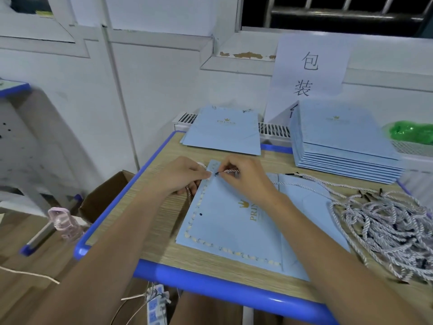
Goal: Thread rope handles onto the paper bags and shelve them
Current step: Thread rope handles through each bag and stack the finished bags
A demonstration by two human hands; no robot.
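A flat light-blue paper bag [229, 221] with a gold crown logo lies on the desk in front of me. My right hand [243, 177] pinches a white twisted rope handle [230, 171] by its black tip, right at a hole near the bag's top edge. My left hand [180, 177] grips that top edge at the far left corner, thumb on the paper, with a loop of rope under its fingers. A second punched hole [200, 214] shows lower on the bag's left side.
A tangled pile of rope handles [384, 226] lies at the right. A tall stack of blue bags [346, 141] stands at the back right, a thin stack [225, 130] at the back middle. The desk has a blue rim [210, 283]. A cardboard box [105, 195] sits at the left.
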